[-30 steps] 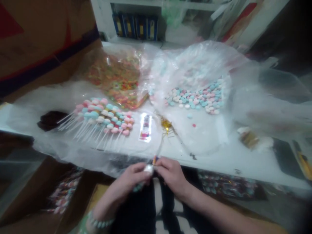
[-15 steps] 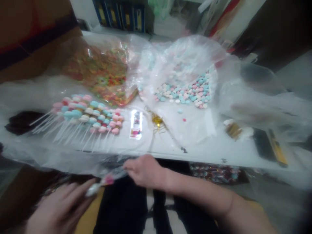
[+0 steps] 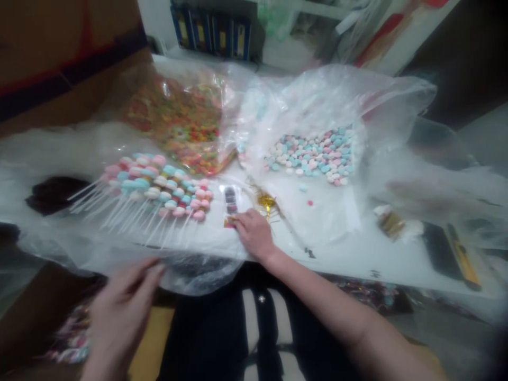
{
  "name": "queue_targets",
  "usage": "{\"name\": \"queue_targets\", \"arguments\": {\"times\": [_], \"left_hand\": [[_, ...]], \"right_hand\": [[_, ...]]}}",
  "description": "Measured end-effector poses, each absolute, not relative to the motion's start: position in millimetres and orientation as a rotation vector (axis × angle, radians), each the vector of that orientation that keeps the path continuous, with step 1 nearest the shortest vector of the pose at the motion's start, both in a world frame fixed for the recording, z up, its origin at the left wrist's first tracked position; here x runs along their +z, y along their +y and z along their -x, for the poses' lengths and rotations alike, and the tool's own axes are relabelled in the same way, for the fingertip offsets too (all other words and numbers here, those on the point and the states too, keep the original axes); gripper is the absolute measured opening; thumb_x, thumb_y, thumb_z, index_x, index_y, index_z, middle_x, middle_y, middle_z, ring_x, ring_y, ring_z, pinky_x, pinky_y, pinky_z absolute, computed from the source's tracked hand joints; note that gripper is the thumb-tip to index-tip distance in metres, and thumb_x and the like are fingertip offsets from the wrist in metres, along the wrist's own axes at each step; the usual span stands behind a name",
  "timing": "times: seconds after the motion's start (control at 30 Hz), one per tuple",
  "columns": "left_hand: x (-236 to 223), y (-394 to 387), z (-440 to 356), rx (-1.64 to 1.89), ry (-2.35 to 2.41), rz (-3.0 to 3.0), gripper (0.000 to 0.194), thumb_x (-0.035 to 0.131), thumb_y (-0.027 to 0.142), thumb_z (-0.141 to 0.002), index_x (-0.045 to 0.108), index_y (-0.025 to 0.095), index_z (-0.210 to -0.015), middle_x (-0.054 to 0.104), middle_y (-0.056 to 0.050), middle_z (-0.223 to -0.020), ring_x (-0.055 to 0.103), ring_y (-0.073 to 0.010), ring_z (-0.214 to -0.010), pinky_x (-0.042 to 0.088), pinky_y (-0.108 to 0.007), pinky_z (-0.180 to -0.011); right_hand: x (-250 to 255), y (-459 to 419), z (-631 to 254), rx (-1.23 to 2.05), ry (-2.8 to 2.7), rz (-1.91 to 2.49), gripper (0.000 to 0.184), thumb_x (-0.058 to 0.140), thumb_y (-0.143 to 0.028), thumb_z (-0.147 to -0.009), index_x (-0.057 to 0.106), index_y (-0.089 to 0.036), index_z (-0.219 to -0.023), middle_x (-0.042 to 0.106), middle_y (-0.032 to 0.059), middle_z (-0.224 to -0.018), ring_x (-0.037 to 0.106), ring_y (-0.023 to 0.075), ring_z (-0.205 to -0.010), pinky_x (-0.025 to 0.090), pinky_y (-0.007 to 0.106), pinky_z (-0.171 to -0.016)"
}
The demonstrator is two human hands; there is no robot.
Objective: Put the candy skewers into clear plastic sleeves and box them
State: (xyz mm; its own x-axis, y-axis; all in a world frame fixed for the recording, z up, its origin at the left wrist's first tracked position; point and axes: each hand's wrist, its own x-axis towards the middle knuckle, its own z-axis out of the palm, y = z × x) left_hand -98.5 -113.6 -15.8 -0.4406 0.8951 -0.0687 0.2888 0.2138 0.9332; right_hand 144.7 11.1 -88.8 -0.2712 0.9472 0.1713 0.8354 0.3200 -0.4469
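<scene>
My right hand (image 3: 256,233) reaches onto the white table, its fingertips closed on the lower edge of a small printed label (image 3: 230,201) that looks shiny. Left of it lies a row of candy skewers (image 3: 166,185), pink, blue and white sweets on white sticks. My left hand (image 3: 125,299) hovers past the table's front edge, thumb and fingers drawn together; blur hides whether anything is between them. Below that hand, a box holds several wrapped candies (image 3: 71,338). Just beyond my right hand lies a bunch of gold ties (image 3: 265,200).
An open clear bag of pastel sweets (image 3: 313,153) lies at the back right, beside a bag of orange-green gummies (image 3: 186,121). A yellow cutter (image 3: 464,259) rests by a dark flat piece (image 3: 440,251) on the right. A large carton (image 3: 71,63) stands at the left.
My right hand has moved up and forward from the table's front edge to the label. The wrapped pink-and-white candy by my left hand is no longer seen there; that hand has shifted right and up.
</scene>
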Motion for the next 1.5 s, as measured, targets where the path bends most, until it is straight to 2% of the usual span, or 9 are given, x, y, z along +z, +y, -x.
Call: {"name": "queue_targets", "arguments": {"times": [0.2, 0.33, 0.47, 0.53, 0.63, 0.77, 1.0, 1.13, 1.5], "left_hand": [[-31, -27, 15, 0.94, 1.611, -0.998, 0.041, 0.073, 0.058, -0.074, 0.076, 0.017, -0.076, 0.054, -0.001, -0.05, 0.048, -0.0162, -0.049, 0.032, -0.027, -0.046], [-36, -8, 2, 0.988, 1.399, -0.853, 0.041, 0.078, 0.054, -0.069, 0.075, 0.013, -0.071, 0.066, -0.007, -0.063, 0.055, -0.0158, -0.057, 0.038, -0.025, -0.05], [-36, -7, 4, 1.255, 1.301, -0.551, 0.031, 0.089, 0.031, -0.052, 0.076, 0.013, -0.074, 0.072, -0.007, -0.074, 0.063, -0.0174, -0.069, 0.047, -0.025, -0.061], [-34, -9, 5, 1.347, 1.285, -0.376, 0.027, 0.089, 0.024, -0.051, 0.073, 0.013, -0.07, 0.07, -0.004, -0.07, 0.061, -0.0146, -0.064, 0.048, -0.024, -0.058], [-31, -13, 1, 1.39, 1.212, -0.229, 0.022, 0.087, 0.015, -0.055, 0.07, 0.014, -0.069, 0.068, -0.002, -0.071, 0.06, -0.0122, -0.061, 0.049, -0.023, -0.056], [-29, -22, -1, 1.353, 1.148, -0.108, 0.019, 0.082, 0.007, -0.058, 0.068, 0.014, -0.07, 0.067, -0.001, -0.07, 0.06, -0.0113, -0.061, 0.05, -0.021, -0.055], [-37, -36, 11, 1.231, 1.259, -0.276, 0.031, 0.091, 0.027, -0.054, 0.074, 0.01, -0.074, 0.068, -0.003, -0.065, 0.057, -0.0113, -0.054, 0.044, -0.021, -0.048], [-41, -37, 7, 1.448, 1.227, -0.168, 0.03, 0.092, 0.02, -0.047, 0.071, 0.012, -0.067, 0.069, -0.002, -0.067, 0.06, -0.011, -0.061, 0.048, -0.021, -0.06], [-35, -48, 26, 1.335, 1.174, -0.146, 0.028, 0.088, 0.028, -0.063, 0.071, 0.011, -0.078, 0.07, -0.005, -0.075, 0.062, -0.0134, -0.063, 0.05, -0.021, -0.051]], "right_hand": [[-86, -4, -159, 0.275, -2.092, 1.372, 0.025, 0.051, -0.024, -0.098, 0.073, -0.021, -0.11, 0.064, 0.01, -0.102, 0.059, 0.0207, -0.09, 0.046, 0.033, -0.084], [-72, -18, -162, 0.165, -2.208, 1.092, 0.029, 0.053, -0.02, -0.097, 0.069, -0.024, -0.122, 0.065, 0.0129, -0.116, 0.06, 0.0222, -0.096, 0.048, 0.037, -0.087], [-63, -20, -153, 0.626, -1.97, 1.095, 0.042, 0.065, -0.026, -0.089, 0.06, -0.021, -0.13, 0.059, 0.0145, -0.13, 0.059, 0.0233, -0.107, 0.05, 0.037, -0.091], [-61, -17, -144, 1.007, -1.64, 1.201, 0.048, 0.072, -0.032, -0.079, 0.059, -0.02, -0.124, 0.063, 0.0105, -0.121, 0.061, 0.0198, -0.096, 0.052, 0.033, -0.083], [-59, -10, -129, 1.492, -1.221, 1.236, 0.027, 0.074, -0.033, -0.069, 0.063, -0.019, -0.089, 0.064, -0.0012, -0.082, 0.057, 0.0133, -0.072, 0.049, 0.026, -0.069], [-54, -7, -122, 1.726, -1.003, 1.182, 0.019, 0.072, -0.028, -0.06, 0.055, -0.019, -0.063, 0.053, -0.006, -0.058, 0.049, 0.0113, -0.059, 0.043, 0.024, -0.06], [-45, -7, -128, 1.698, -1.199, 1.197, 0.012, 0.067, -0.024, -0.06, 0.06, -0.019, -0.069, 0.055, -0.0062, -0.062, 0.049, 0.0113, -0.061, 0.042, 0.023, -0.06], [-43, -14, -115, 1.767, -1.06, 1.208, 0.022, 0.074, -0.029, -0.058, 0.057, -0.02, -0.067, 0.056, -0.0055, -0.061, 0.052, 0.0118, -0.059, 0.045, 0.024, -0.059], [-32, -10, -110, 1.837, -1.359, 1.278, 0.029, 0.063, -0.045, -0.074, 0.052, -0.021, -0.061, 0.041, -0.0082, -0.042, 0.035, 0.0082, -0.039, 0.029, 0.022, -0.042]]}}
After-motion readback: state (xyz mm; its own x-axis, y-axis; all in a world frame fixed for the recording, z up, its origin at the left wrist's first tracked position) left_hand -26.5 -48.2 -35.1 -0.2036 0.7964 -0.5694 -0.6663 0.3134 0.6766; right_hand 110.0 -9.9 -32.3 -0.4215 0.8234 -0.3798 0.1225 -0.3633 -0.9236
